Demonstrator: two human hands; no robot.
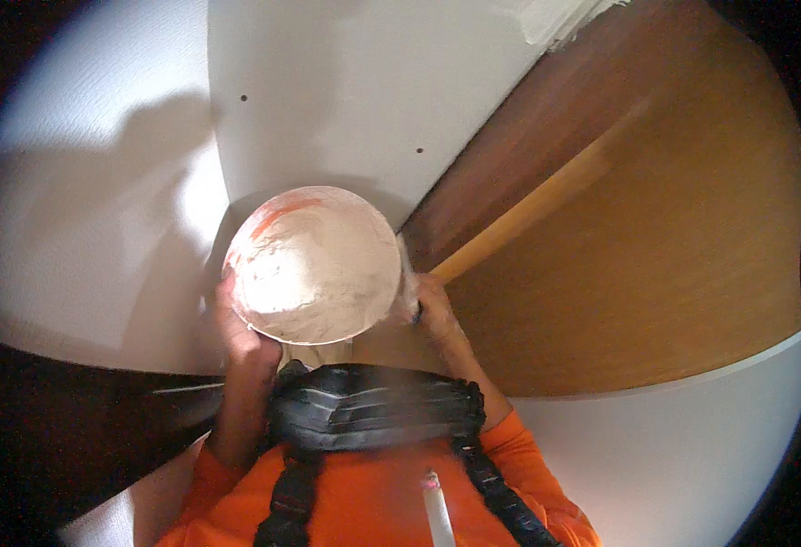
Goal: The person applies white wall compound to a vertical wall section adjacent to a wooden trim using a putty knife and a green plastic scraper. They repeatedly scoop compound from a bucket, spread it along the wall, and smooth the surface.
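Observation:
My left hand (242, 326) grips the lower left rim of a round bucket (277, 219), its fingers partly hidden behind the wall. The bucket is tilted so its mouth faces up at me. Pale, wet-looking paste (337, 264) coats its inside, with reddish smears at the upper left. Against the right side of the bucket is my right hand (434, 308), its fingers closed on a pale, flat tool (407, 269) with a dark part near the hand. Blur and the angle hide the tool's exact kind.
A white panel with two dark screw heads (420, 150) stands ahead, and a textured wall (82, 228) is at left. White compound (555, 18) marks the top edge. Brown wood panelling (628, 246) fills the right. A black waist pouch (378, 406) and a cigarette (437, 510) are close below.

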